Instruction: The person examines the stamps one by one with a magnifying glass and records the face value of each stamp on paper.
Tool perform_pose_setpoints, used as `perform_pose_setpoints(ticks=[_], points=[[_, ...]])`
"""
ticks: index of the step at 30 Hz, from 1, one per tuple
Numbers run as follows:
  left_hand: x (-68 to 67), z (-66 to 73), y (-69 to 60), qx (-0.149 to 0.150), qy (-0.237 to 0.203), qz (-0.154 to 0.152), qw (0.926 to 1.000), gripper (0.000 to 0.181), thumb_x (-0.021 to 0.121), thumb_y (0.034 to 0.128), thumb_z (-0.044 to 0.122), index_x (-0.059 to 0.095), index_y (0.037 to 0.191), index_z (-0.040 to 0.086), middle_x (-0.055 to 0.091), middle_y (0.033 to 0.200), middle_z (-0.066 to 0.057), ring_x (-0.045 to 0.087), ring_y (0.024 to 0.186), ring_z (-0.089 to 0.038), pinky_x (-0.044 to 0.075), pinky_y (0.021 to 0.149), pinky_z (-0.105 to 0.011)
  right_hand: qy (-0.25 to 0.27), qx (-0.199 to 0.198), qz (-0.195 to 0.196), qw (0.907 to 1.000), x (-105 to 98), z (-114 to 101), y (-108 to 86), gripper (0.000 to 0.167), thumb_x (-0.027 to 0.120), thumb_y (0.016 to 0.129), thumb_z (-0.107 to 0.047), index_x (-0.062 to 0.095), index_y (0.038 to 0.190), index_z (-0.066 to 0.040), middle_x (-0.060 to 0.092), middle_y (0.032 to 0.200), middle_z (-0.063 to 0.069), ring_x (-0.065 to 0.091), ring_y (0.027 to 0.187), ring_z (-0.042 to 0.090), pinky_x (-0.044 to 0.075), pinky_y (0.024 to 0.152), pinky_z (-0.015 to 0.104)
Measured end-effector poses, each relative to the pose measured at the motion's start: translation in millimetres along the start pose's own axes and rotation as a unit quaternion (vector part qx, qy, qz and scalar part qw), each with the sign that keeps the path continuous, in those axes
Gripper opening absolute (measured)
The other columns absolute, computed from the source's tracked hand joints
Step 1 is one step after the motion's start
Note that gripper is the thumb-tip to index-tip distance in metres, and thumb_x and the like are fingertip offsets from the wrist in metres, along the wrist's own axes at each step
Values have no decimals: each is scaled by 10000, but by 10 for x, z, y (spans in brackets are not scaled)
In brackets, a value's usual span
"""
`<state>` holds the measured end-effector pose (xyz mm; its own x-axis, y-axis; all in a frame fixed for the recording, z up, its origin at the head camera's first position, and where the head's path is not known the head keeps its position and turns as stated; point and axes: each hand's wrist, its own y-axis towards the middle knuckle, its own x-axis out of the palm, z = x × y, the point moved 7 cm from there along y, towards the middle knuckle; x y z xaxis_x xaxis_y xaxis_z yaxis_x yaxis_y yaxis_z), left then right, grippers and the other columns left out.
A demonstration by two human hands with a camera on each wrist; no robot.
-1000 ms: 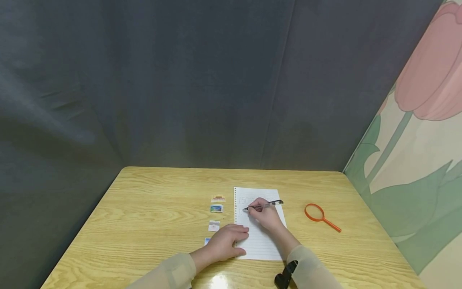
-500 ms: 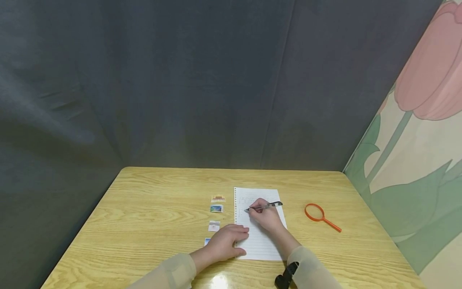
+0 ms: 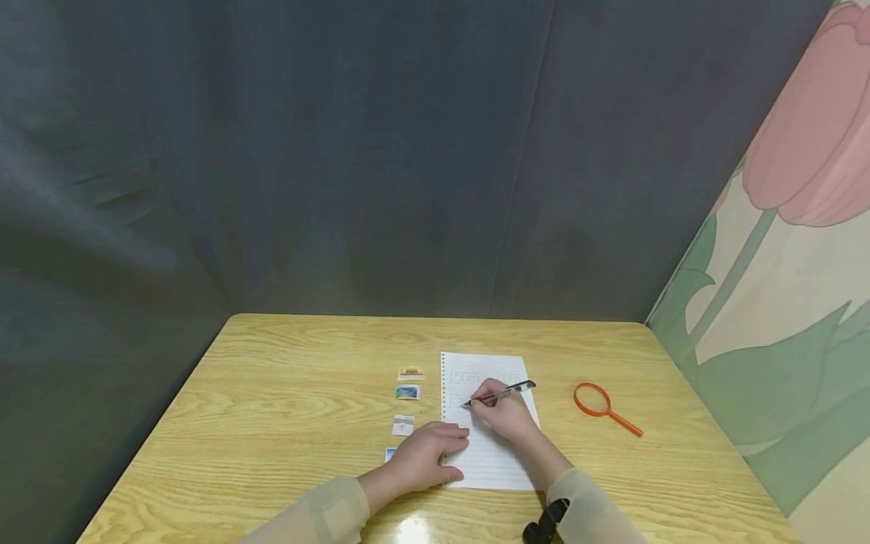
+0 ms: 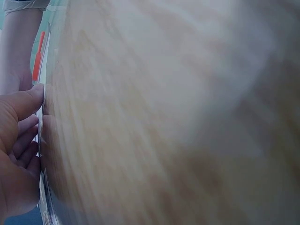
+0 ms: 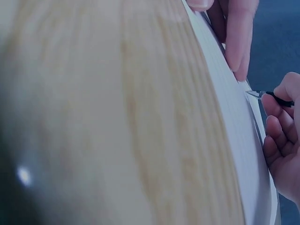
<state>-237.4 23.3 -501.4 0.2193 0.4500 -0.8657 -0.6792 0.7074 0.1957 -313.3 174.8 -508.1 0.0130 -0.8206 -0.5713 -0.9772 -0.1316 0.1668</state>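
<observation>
A sheet of lined paper (image 3: 491, 462) with punched holes along its left edge lies on the wooden table. My right hand (image 3: 508, 415) pinches a black-and-clear pen (image 3: 523, 386), its tip at the second row of faint handwriting near the left margin. In the right wrist view the pen's tip (image 5: 253, 93) meets the paper. My left hand (image 3: 430, 455) rests flat on the paper's lower left edge, fingers extended. Left of the sheet is a column of small stamp-like pictures: a yellowish one (image 3: 411, 374), a blue-green one (image 3: 408, 392), a pale one (image 3: 403, 425) and a blue one (image 3: 390, 454), partly hidden by my left hand.
An orange magnifying glass (image 3: 626, 425) lies to the right of the paper. The wooden table (image 3: 285, 408) ends at a dark curtain (image 3: 408, 189) behind, and a tulip-patterned wall covering (image 3: 782, 363) borders its right side. A black strap (image 3: 546, 523) is at my right wrist.
My right hand and the pen have shifted slightly down the page. More of the top row of writing shows above the hand. My left hand stays in place.
</observation>
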Motion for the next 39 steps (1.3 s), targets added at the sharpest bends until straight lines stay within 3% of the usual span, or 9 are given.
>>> perform_pose_setpoints(ticks=[9,16,27,32,39], points=[[-4,-2,-9,-87,-74,-73,9999,489,803,837,244,674,1272,61,593,1377,-30,520,1290,-197,380,1105,-303,188,266,537,9980,-70,109,34,48,719,801,-72,689,825,-101,634,721,-49,554,677,117,456,604,217],[-4,3,-12,12,-79,20,10000,487,803,837,237,674,1268,49,598,1370,-46,527,1282,-210,394,1096,-313,168,51,478,9987,-64,57,75,52,707,798,-59,681,840,-44,620,699,-52,529,642,112,428,585,208],[-6,-5,2,-105,-65,-76,9999,498,802,839,244,667,1280,57,588,1383,-30,515,1294,-195,375,1107,-296,-104,73,104,9999,-85,70,-4,68,730,789,-68,680,810,-109,635,724,-87,555,680,112,462,620,228],[-5,-6,8,-133,-79,-42,9999,498,810,829,239,673,1271,55,593,1378,-28,517,1290,-193,377,1104,-294,-67,85,247,9996,-135,89,0,67,713,784,-53,677,798,-108,610,695,-72,530,659,121,437,588,223],[0,-13,9,-121,-41,-43,9999,501,809,830,243,671,1275,60,592,1378,-24,516,1292,-191,372,1108,-292,-96,26,586,9982,-142,95,49,50,723,804,-66,689,821,-98,635,730,-57,566,696,112,476,643,229]])
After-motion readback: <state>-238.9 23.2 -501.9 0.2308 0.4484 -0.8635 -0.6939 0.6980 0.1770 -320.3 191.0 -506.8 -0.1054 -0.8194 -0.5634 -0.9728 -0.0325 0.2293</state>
